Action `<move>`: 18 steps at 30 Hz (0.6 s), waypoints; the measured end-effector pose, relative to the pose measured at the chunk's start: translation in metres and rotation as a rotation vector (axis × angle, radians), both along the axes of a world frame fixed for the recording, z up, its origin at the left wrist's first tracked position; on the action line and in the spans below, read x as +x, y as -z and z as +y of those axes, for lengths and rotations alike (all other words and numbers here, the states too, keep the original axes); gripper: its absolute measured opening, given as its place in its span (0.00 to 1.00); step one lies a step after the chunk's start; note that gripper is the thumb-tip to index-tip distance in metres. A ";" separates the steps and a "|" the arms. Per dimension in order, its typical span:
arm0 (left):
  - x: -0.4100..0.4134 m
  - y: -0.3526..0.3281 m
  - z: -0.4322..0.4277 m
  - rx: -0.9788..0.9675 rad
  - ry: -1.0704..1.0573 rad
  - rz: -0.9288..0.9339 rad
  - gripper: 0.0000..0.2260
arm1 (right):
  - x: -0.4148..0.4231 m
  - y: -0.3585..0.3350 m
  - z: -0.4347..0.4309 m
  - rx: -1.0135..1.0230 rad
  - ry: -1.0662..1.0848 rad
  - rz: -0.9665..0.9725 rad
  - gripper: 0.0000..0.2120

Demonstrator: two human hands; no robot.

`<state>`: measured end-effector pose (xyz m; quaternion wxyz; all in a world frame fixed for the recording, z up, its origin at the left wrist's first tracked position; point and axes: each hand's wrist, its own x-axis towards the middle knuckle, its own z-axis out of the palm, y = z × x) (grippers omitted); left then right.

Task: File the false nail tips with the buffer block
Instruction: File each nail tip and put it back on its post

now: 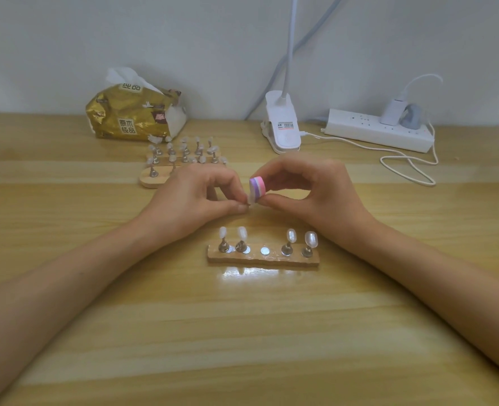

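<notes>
Pink buffer block [257, 186] in right hand [309, 194], against left hand's [195, 197] nail tip [251, 199]

Tissue pack [134, 115], power strip [380, 130], perhaps lamp [283, 127]

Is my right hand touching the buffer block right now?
Touching. The head view shows the right hand pinching the buffer block between thumb and fingers.

The left hand [195, 194] and right hand [309, 190] are bare, with short fingernails, above bare forearms [66, 276].
</notes>
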<state>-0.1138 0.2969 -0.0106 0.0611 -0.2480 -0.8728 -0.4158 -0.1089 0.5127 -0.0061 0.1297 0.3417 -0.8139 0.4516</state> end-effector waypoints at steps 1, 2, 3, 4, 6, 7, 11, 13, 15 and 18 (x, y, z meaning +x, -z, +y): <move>0.000 0.000 0.000 -0.003 -0.002 0.000 0.09 | -0.001 0.000 0.000 0.023 0.003 -0.026 0.07; 0.000 0.000 0.000 -0.005 -0.003 -0.002 0.10 | -0.001 0.000 0.001 0.040 0.004 -0.037 0.07; 0.000 0.000 0.000 -0.006 -0.003 -0.006 0.10 | -0.001 0.000 0.001 0.036 0.004 -0.027 0.06; 0.000 0.000 0.001 -0.007 -0.004 -0.008 0.09 | 0.000 0.000 0.001 0.015 0.004 -0.006 0.06; 0.000 0.000 0.000 -0.003 -0.004 -0.006 0.10 | 0.000 0.000 0.001 -0.011 0.000 0.003 0.06; 0.000 0.000 0.000 0.001 0.000 -0.005 0.10 | 0.000 0.000 0.001 -0.001 -0.003 -0.014 0.07; 0.001 0.000 0.001 0.004 0.010 -0.011 0.09 | -0.001 0.000 0.002 0.009 0.004 -0.006 0.08; 0.001 0.000 0.000 0.007 0.007 -0.011 0.09 | -0.001 0.000 0.001 0.005 0.008 -0.002 0.08; 0.001 0.000 0.000 0.012 0.008 -0.012 0.10 | -0.001 0.000 0.001 0.039 0.004 -0.045 0.08; 0.000 0.000 0.000 0.005 0.012 -0.014 0.09 | 0.000 0.001 0.001 0.011 0.012 -0.008 0.07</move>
